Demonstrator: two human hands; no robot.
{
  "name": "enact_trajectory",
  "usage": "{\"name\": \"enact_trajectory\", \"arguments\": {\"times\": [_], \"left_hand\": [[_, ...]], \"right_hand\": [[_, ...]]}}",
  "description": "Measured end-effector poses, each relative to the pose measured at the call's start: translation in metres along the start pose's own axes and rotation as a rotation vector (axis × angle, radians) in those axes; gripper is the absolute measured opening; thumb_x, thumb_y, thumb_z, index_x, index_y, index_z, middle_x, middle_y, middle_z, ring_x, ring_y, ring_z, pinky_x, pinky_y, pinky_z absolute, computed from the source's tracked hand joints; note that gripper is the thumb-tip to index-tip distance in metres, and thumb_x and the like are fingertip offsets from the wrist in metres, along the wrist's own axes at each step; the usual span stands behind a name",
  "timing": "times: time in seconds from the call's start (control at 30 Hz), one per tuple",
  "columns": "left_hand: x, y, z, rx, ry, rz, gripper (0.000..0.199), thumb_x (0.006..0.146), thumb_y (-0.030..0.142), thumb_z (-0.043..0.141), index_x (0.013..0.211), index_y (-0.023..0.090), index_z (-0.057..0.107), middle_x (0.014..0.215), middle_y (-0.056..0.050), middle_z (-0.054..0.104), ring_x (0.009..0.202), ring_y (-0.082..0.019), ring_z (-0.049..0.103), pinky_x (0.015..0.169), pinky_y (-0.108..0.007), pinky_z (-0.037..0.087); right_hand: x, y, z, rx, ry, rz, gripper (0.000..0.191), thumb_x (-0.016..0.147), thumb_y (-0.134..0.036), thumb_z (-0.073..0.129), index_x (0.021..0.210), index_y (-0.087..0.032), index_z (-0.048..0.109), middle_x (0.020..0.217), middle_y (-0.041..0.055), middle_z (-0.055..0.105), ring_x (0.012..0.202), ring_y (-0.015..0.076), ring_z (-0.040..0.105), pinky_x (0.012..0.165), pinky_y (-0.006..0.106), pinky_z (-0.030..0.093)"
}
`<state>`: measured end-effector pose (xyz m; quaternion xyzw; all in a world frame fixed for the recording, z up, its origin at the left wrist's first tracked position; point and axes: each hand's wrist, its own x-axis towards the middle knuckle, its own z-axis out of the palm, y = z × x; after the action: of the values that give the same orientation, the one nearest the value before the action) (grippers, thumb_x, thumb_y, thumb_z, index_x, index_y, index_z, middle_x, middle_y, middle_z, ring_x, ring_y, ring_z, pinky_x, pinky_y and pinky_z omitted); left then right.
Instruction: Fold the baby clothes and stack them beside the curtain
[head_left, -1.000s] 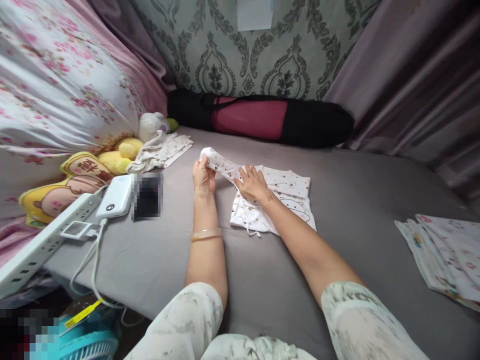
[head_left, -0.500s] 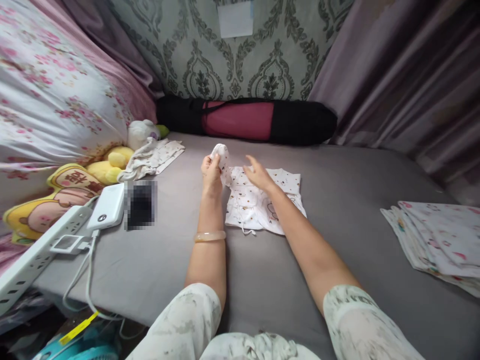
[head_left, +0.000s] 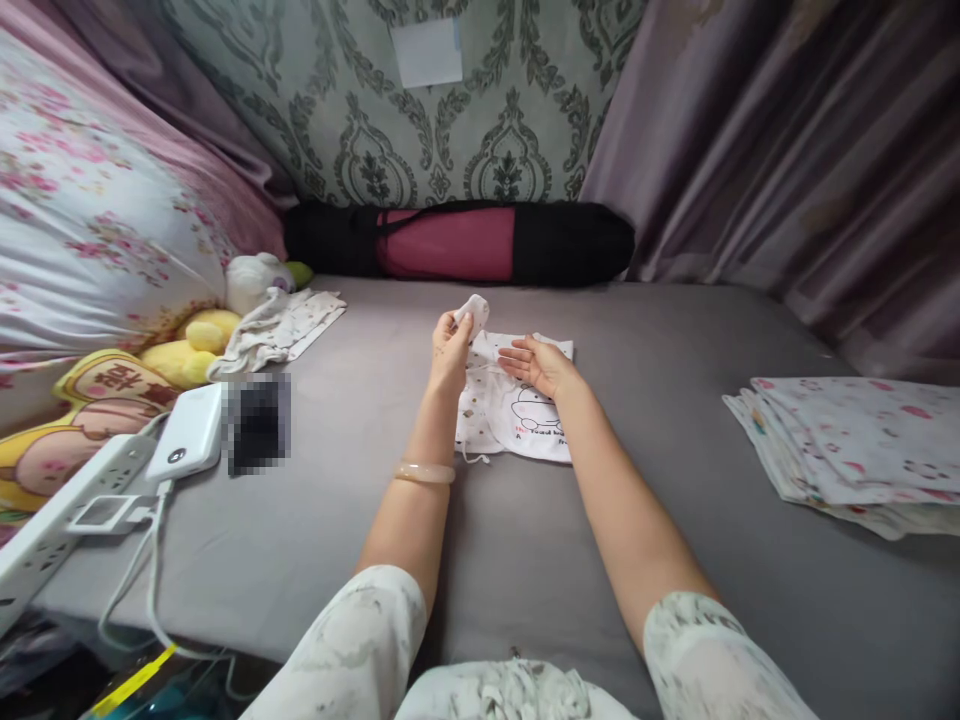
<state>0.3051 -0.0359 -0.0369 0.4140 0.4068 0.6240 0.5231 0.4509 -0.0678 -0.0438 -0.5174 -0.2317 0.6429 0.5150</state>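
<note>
A small white baby top with a speckled print, a cartoon car drawing and a thin tie string lies spread on the grey sheet. My left hand pinches the end of one sleeve between thumb and fingers and holds it up off the bed. Just right of it, my right hand is over the top with its fingers stretched out, palm turned toward the left. It grips nothing; whether it touches the cloth I cannot tell. My right hand and forearm hide part of the garment's right side.
Folded printed cloths are stacked at the right. At the left are a crumpled garment, plush toys, a power bank, a blurred dark object and a power strip. A long black-and-red bag lies along the wall.
My left hand has carried the sleeve end rightward over the top. My right hand has shifted right and turned its palm; more of the cartoon print shows. The view has swung slightly right.
</note>
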Motion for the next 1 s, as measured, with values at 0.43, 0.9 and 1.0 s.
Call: {"name": "enact_trajectory", "arguments": {"times": [0.43,0.9,1.0], "left_hand": [[0.003,-0.007,-0.002,-0.035,-0.194,-0.049,0.047,0.095,0.056,0.04,0.1,0.015,0.064,0.113,-0.016,0.068,0.116,-0.023,0.061,0.107,-0.039,0.039],[0.009,-0.026,-0.043,0.758,-0.184,0.019,0.044,0.069,0.008,0.058,0.109,0.025,0.066,0.123,-0.01,0.066,0.126,-0.029,0.052,0.114,-0.047,0.025],[0.004,-0.027,-0.043,0.846,-0.213,0.023,0.044,0.069,0.011,0.06,0.11,0.027,0.066,0.127,-0.01,0.064,0.13,-0.032,0.048,0.117,-0.054,0.008]], "right_hand": [[0.008,0.002,-0.005,0.084,-0.018,0.01,0.039,0.099,-0.051,0.03,0.106,-0.02,0.053,0.1,0.0115,0.069,0.09,0.0228,0.068,0.071,0.041,0.061],[0.02,0.008,-0.018,-0.666,0.231,-0.387,0.019,0.086,-0.026,0.054,0.099,-0.02,0.067,0.09,0.0051,0.07,0.089,0.0231,0.067,0.081,0.037,0.057],[0.02,0.005,-0.023,-0.954,0.33,-0.442,0.021,0.087,-0.027,0.053,0.1,-0.021,0.068,0.094,0.0084,0.072,0.098,0.0275,0.065,0.088,0.04,0.052]]}}
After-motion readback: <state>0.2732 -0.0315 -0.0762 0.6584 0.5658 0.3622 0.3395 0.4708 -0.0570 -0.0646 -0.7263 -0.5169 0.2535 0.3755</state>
